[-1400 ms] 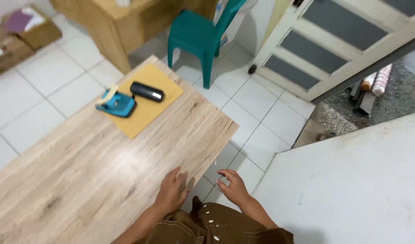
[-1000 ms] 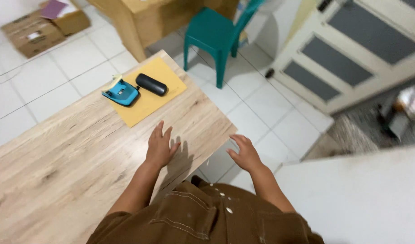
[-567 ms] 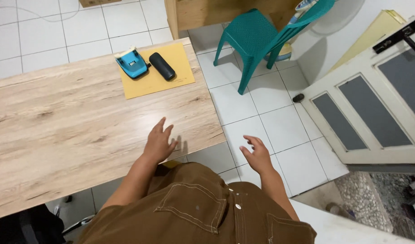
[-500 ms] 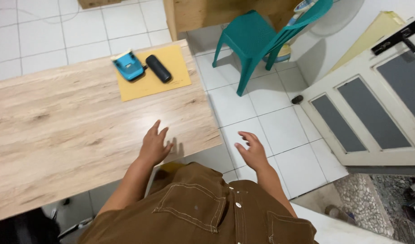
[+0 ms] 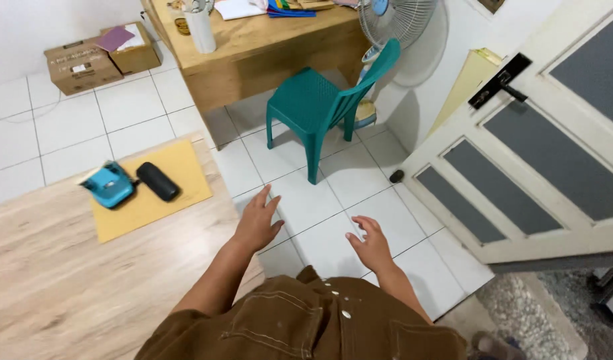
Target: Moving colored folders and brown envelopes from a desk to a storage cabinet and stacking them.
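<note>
I see the pale wooden surface [image 5: 66,293] at lower left, and past its corner a teal plastic chair [image 5: 323,100] on the white tiled floor [image 5: 126,110]. A yellow envelope [image 5: 150,193] lies on the surface, carrying a blue hole punch [image 5: 110,185] just beside a black oblong case [image 5: 158,181]. My left hand [image 5: 256,223] hovers by the surface's corner, fingers spread, holding nothing. My right hand [image 5: 371,245] hangs open over the floor, empty.

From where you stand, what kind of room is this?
Probably a small home office or workroom: a wooden desk with papers, a green plastic chair, and a hole punch on a yellow envelope.
</note>
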